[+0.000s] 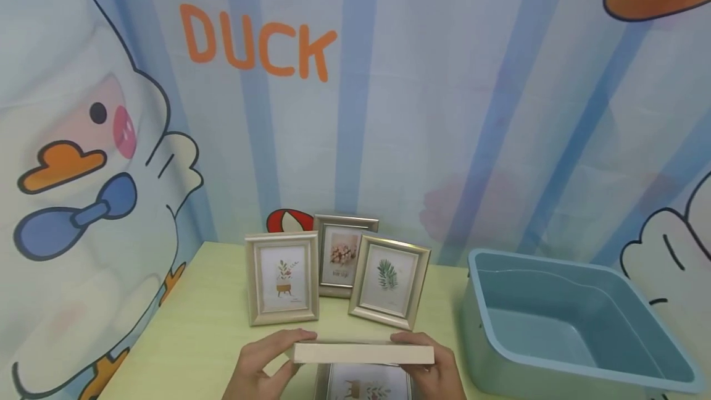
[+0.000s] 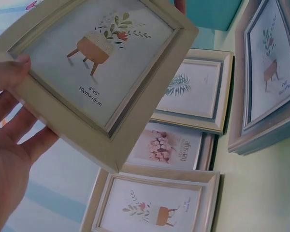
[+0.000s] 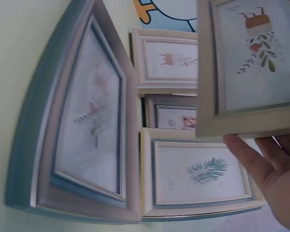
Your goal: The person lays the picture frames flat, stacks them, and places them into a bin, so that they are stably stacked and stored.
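A cream picture frame (image 1: 363, 354) is held up between both hands, its edge toward the head camera. In the left wrist view its front shows a plant in a brown legged pot. My left hand (image 1: 268, 360) grips one end, thumb on the face and fingers behind. The other end is gripped by my right hand (image 1: 436, 366). Below it, another frame (image 1: 366, 384) lies on the table, partly covered. Behind stand three frames: a plant-pot one (image 1: 283, 279) at left, a flower one (image 1: 328, 224) at the back, and a green-leaf one (image 1: 389, 279) at right.
A blue-green plastic bin (image 1: 555, 357) stands on the right of the pale yellow table (image 1: 183, 326). A curtain (image 1: 411, 110) printed with ducks and stripes hangs right behind the table.
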The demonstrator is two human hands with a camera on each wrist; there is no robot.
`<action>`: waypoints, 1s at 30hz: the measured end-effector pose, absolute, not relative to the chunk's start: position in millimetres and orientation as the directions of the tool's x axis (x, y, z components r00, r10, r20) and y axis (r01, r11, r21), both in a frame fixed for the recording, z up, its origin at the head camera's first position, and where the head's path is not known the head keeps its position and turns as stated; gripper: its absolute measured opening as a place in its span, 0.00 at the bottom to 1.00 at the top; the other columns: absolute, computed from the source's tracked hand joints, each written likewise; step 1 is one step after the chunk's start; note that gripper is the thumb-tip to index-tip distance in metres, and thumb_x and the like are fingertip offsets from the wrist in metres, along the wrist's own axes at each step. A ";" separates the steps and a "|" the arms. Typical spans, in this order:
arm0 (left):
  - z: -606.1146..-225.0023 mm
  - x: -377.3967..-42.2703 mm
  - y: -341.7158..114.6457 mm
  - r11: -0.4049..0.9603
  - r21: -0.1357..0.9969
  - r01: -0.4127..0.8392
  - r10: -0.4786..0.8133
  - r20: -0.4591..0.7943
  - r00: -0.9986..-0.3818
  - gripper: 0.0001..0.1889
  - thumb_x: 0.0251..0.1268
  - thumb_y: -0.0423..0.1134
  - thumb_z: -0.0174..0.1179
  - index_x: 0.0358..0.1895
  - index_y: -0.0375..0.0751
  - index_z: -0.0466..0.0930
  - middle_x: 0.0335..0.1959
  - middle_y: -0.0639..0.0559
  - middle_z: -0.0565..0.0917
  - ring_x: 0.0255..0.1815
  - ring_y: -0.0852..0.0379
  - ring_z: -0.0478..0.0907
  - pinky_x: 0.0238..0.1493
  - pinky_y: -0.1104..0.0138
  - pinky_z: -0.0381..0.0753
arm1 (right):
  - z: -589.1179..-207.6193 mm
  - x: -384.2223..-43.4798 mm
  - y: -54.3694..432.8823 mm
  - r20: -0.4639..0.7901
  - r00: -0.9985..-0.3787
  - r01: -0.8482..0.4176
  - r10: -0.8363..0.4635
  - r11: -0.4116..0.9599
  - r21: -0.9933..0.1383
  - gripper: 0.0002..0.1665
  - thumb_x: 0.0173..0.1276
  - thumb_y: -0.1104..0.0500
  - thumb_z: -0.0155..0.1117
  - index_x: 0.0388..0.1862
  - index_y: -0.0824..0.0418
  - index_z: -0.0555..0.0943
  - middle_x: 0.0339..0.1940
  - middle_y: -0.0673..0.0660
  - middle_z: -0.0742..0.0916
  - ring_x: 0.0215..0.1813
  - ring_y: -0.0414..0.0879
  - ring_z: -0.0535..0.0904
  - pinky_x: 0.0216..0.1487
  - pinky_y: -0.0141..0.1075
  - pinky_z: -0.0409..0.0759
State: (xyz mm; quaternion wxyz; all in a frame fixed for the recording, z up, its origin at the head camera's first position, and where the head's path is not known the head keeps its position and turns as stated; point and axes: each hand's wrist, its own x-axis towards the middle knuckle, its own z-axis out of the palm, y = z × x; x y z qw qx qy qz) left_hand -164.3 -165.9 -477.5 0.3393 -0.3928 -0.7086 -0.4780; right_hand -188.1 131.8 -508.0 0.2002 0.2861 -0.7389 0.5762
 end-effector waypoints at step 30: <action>-475.9 -163.5 -151.6 0.100 0.942 0.320 -0.139 0.331 -0.933 0.20 0.61 0.22 0.63 0.56 0.17 0.76 0.46 0.22 0.83 0.39 0.71 0.85 0.36 0.70 0.88 | -494.6 -183.8 151.7 0.196 -0.898 -0.281 -0.394 0.171 -0.944 0.46 0.74 0.64 0.58 0.81 0.64 0.44 0.66 0.81 0.72 0.59 0.49 0.83 0.53 0.38 0.84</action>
